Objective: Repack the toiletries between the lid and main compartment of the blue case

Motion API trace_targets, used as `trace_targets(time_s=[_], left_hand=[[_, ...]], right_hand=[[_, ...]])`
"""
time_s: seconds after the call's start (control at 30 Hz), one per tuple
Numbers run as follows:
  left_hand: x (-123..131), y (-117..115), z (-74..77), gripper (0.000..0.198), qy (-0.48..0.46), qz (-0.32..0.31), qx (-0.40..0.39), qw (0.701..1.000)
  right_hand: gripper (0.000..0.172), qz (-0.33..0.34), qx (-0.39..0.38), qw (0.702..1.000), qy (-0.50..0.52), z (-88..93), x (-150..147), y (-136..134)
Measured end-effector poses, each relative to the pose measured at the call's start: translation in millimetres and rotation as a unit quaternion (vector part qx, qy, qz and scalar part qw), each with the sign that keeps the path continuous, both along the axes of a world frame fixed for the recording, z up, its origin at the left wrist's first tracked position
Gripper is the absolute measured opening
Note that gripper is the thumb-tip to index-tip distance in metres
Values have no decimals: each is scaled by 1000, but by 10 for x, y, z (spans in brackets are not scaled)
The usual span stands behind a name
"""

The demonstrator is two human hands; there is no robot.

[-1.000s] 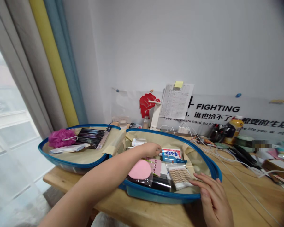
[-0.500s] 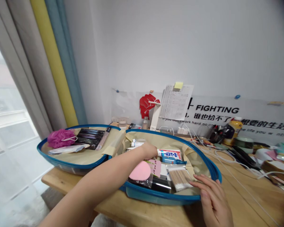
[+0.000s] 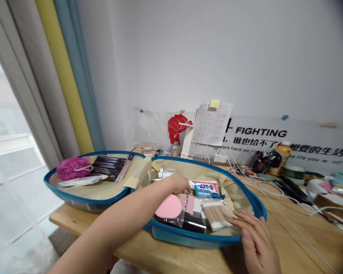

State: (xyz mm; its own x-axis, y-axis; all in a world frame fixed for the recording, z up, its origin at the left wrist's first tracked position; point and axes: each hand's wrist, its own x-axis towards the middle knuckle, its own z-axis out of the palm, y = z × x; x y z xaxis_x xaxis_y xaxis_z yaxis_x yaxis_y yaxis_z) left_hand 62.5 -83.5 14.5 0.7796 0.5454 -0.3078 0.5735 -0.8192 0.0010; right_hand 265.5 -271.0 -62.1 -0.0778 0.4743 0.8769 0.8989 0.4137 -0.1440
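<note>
A blue-rimmed case (image 3: 194, 239) lies open on the wooden desk. My left hand (image 3: 179, 183) reaches into its right half, fingers pointing down and mostly hidden, beside a toothpaste box (image 3: 207, 186) and a blue tube (image 3: 207, 194). Below my forearm and hand are a pink round puff (image 3: 168, 206) and a pink card (image 3: 188, 203). My right hand (image 3: 255, 236) rests at the case's front right rim, fingers spread, fingertips by a bag of cotton swabs (image 3: 216, 215). A black item (image 3: 194, 223) lies near the front rim. White tubes (image 3: 165, 173) lie behind my left wrist.
The case's left half holds a purple bath puff (image 3: 73, 168), a pack of dark, slim items (image 3: 110, 167) and a white packet (image 3: 81, 180). White cables (image 3: 271, 189), a yellow bottle (image 3: 280, 159) and other clutter fill the desk's right side. A wall stands behind.
The view has shifted very slightly. My left hand has barely moved among the items in the case, and my right hand keeps its place at the rim.
</note>
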Motion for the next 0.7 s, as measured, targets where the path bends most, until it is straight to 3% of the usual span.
trace_targets(time_s=[0.37,0.7], left_hand=[[-89,97,89,36,-183,130,-36,974],[-51,64,121,36,-279,183,-134,933]], right_hand=[[26,-7,-1,1000,10,12,-6,-4],[25,-5,-6,1000,9,28,-14,-2]])
